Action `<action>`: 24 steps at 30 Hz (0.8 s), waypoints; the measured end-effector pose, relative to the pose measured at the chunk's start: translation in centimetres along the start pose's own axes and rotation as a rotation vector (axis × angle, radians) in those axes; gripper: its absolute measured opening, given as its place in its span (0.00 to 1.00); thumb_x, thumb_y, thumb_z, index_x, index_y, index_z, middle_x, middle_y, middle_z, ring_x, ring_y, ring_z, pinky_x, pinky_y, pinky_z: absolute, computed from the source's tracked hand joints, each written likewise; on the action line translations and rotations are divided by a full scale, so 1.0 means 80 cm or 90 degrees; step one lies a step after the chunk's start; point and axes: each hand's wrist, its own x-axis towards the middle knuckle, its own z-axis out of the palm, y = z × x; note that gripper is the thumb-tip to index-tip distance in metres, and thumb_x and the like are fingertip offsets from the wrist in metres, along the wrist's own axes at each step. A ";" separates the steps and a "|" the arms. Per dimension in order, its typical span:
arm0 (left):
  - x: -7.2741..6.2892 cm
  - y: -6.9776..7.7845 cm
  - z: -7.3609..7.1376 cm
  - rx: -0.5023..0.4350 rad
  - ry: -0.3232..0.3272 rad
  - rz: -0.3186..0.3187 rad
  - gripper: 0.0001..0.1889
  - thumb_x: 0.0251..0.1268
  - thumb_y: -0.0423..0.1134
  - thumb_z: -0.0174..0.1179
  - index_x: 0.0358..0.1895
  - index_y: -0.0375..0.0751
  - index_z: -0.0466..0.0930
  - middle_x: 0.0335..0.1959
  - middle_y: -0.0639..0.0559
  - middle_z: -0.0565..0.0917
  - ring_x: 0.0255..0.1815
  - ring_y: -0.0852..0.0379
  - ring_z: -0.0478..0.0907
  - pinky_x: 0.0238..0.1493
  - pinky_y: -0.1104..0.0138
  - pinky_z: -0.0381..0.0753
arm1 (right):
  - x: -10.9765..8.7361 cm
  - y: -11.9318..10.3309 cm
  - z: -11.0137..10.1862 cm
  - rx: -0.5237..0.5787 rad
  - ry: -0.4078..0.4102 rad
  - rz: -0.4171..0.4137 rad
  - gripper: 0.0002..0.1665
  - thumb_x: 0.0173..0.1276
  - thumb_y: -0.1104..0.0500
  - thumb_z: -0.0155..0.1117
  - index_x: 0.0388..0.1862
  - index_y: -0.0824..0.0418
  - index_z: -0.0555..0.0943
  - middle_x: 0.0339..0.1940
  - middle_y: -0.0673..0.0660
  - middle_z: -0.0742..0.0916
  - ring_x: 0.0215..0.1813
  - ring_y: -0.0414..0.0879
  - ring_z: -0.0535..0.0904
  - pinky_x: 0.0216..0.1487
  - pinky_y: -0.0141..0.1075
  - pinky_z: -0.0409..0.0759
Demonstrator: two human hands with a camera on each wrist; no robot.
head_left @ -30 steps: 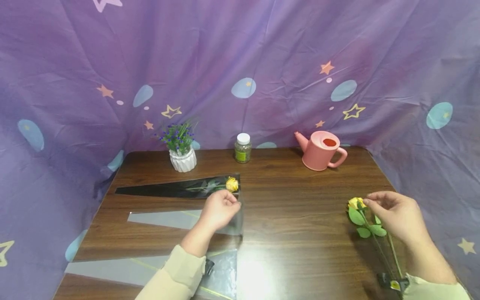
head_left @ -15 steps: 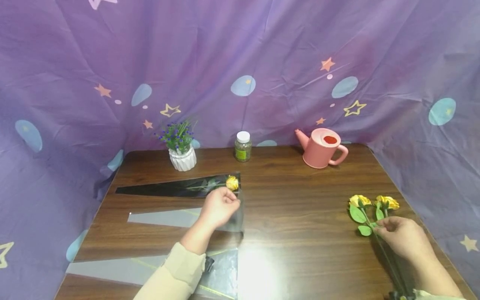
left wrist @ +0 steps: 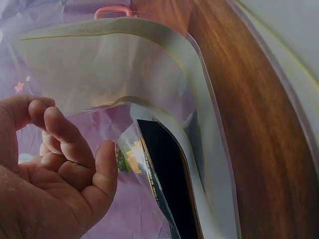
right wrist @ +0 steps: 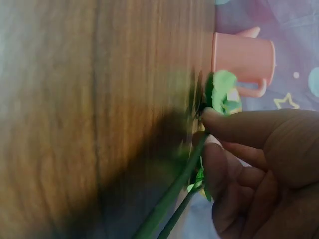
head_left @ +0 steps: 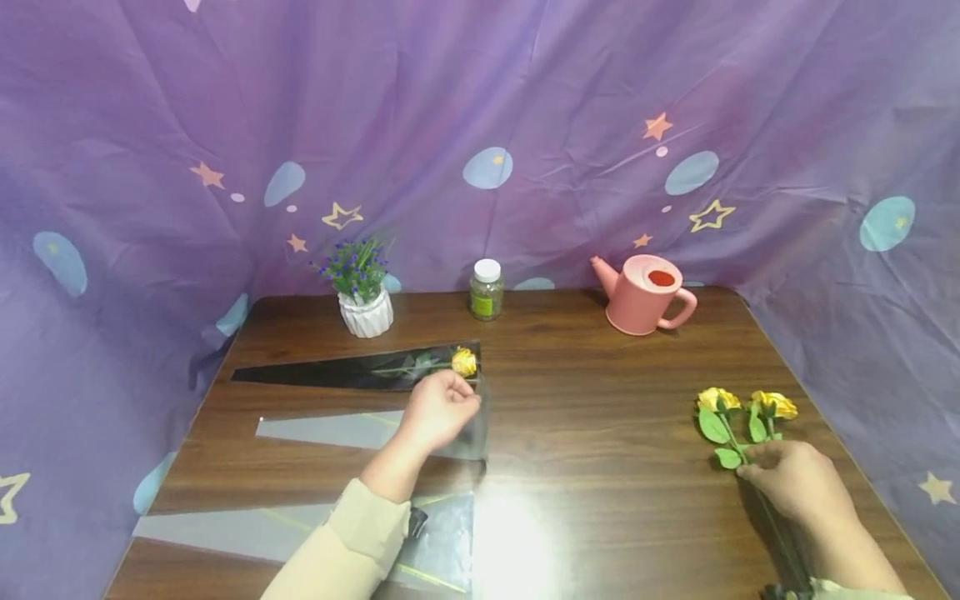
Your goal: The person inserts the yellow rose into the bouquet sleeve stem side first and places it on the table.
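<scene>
My left hand [head_left: 441,408] pinches the mouth of the middle clear flower sleeve [head_left: 315,433], thumb against forefinger. In the left wrist view that sleeve [left wrist: 149,55] bows upward beside the curled fingers. Just behind it lies a black-backed sleeve [head_left: 300,372] with a yellow rose [head_left: 464,362] inside. On the right side of the table, two yellow roses lie side by side, a left rose [head_left: 717,400] and a right rose [head_left: 775,405]. My right hand [head_left: 802,483] pinches a green stem [right wrist: 174,189] below the leaves; its fingers hide part of the stems.
Another clear sleeve [head_left: 225,529] lies at the front left, partly under the left forearm. Along the back edge stand a white flowerpot [head_left: 366,315], a lidded jar [head_left: 487,292] and a pink watering can [head_left: 637,300]. A purple star-printed cloth [head_left: 450,100] hangs behind the table.
My right hand has moved down from the rose heads to the stems and now pinches one; both blooms have come into sight. My left hand has stayed at the sleeve mouth.
</scene>
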 end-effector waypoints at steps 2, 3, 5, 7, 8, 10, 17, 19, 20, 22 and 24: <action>0.000 0.001 0.000 0.001 0.001 0.001 0.05 0.63 0.35 0.69 0.34 0.39 0.82 0.25 0.52 0.84 0.27 0.57 0.79 0.34 0.62 0.81 | -0.001 -0.003 -0.001 0.007 0.015 0.003 0.26 0.69 0.53 0.73 0.53 0.75 0.84 0.45 0.73 0.89 0.47 0.76 0.84 0.43 0.68 0.80; 0.000 0.001 0.000 0.002 0.000 0.001 0.05 0.63 0.35 0.69 0.34 0.39 0.82 0.25 0.53 0.84 0.27 0.57 0.79 0.34 0.63 0.81 | -0.002 -0.006 -0.002 0.010 0.029 0.003 0.25 0.70 0.54 0.72 0.52 0.75 0.84 0.45 0.73 0.89 0.46 0.76 0.85 0.42 0.67 0.80; 0.000 0.002 0.000 0.004 0.001 0.003 0.05 0.63 0.35 0.69 0.34 0.39 0.82 0.25 0.53 0.85 0.27 0.57 0.79 0.34 0.62 0.81 | -0.003 -0.013 -0.003 0.019 0.060 0.003 0.23 0.70 0.55 0.72 0.51 0.75 0.85 0.42 0.71 0.90 0.43 0.73 0.86 0.40 0.63 0.82; -0.001 0.003 -0.001 0.005 0.001 0.000 0.05 0.63 0.35 0.69 0.33 0.39 0.82 0.25 0.53 0.85 0.27 0.57 0.79 0.34 0.62 0.81 | -0.004 -0.022 -0.006 0.031 0.083 -0.002 0.22 0.70 0.56 0.71 0.50 0.75 0.85 0.40 0.70 0.91 0.42 0.70 0.87 0.38 0.59 0.83; -0.001 0.003 -0.001 0.005 0.002 -0.001 0.05 0.63 0.35 0.69 0.33 0.39 0.82 0.25 0.53 0.85 0.27 0.57 0.79 0.35 0.62 0.81 | -0.003 -0.028 -0.008 0.039 0.092 -0.002 0.21 0.69 0.56 0.70 0.50 0.75 0.85 0.39 0.69 0.91 0.40 0.68 0.87 0.36 0.56 0.83; -0.001 0.003 -0.001 0.006 0.004 -0.002 0.05 0.63 0.35 0.69 0.33 0.39 0.82 0.25 0.53 0.85 0.27 0.57 0.79 0.35 0.62 0.81 | -0.002 -0.041 -0.010 0.054 0.113 -0.007 0.20 0.68 0.59 0.69 0.51 0.75 0.85 0.38 0.67 0.91 0.35 0.60 0.87 0.30 0.49 0.82; 0.000 0.003 -0.001 0.005 0.002 -0.004 0.05 0.63 0.35 0.69 0.34 0.39 0.82 0.26 0.53 0.85 0.27 0.57 0.80 0.35 0.62 0.82 | 0.003 -0.095 -0.014 0.155 0.188 -0.053 0.17 0.65 0.67 0.69 0.51 0.76 0.85 0.28 0.62 0.90 0.20 0.37 0.79 0.19 0.35 0.75; 0.000 0.004 0.000 0.006 0.002 -0.005 0.05 0.63 0.36 0.69 0.34 0.39 0.82 0.26 0.53 0.85 0.27 0.57 0.80 0.35 0.62 0.82 | 0.007 -0.113 -0.015 0.204 0.205 -0.066 0.16 0.67 0.67 0.71 0.50 0.76 0.84 0.30 0.63 0.91 0.19 0.34 0.79 0.18 0.33 0.76; 0.000 0.004 0.000 0.006 0.002 -0.006 0.05 0.63 0.36 0.69 0.34 0.39 0.82 0.26 0.53 0.85 0.27 0.57 0.80 0.35 0.62 0.82 | 0.010 -0.123 -0.016 0.231 0.214 -0.074 0.16 0.67 0.67 0.71 0.50 0.76 0.84 0.31 0.63 0.91 0.20 0.32 0.80 0.19 0.31 0.77; 0.000 0.005 0.000 0.005 0.001 -0.008 0.05 0.63 0.36 0.69 0.34 0.39 0.82 0.26 0.53 0.85 0.27 0.57 0.79 0.35 0.62 0.82 | 0.015 -0.141 -0.017 0.300 0.227 -0.089 0.15 0.67 0.69 0.71 0.50 0.78 0.83 0.34 0.61 0.92 0.23 0.30 0.83 0.22 0.28 0.81; 0.000 0.005 0.000 0.002 0.000 -0.009 0.05 0.63 0.36 0.69 0.34 0.39 0.82 0.26 0.53 0.85 0.28 0.57 0.79 0.35 0.62 0.82 | 0.021 -0.159 -0.016 0.366 0.237 -0.104 0.16 0.67 0.71 0.71 0.50 0.80 0.81 0.33 0.52 0.91 0.25 0.29 0.83 0.26 0.28 0.83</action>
